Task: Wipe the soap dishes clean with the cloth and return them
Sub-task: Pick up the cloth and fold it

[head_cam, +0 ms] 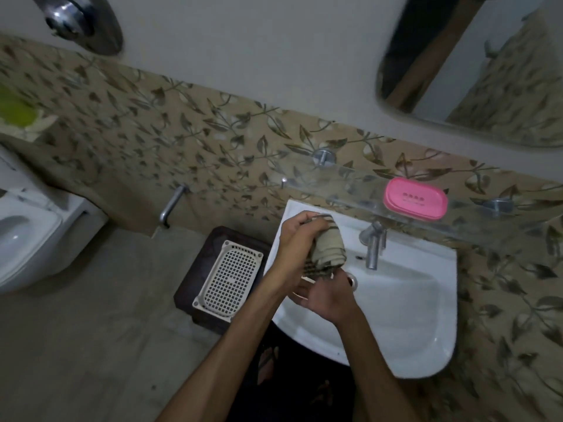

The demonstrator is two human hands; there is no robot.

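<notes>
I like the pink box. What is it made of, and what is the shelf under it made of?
The pink soap dish looks like smooth plastic: even colour, rounded moulded edges, soft sheen. The shelf seems to be clear glass, or maybe acrylic, since the leafy tiles show through it and metal pegs hold it.

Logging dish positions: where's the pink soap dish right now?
Head view, right side: the pink soap dish sits on the glass shelf against the leaf-patterned wall, above the tap, untouched by either hand.
</notes>
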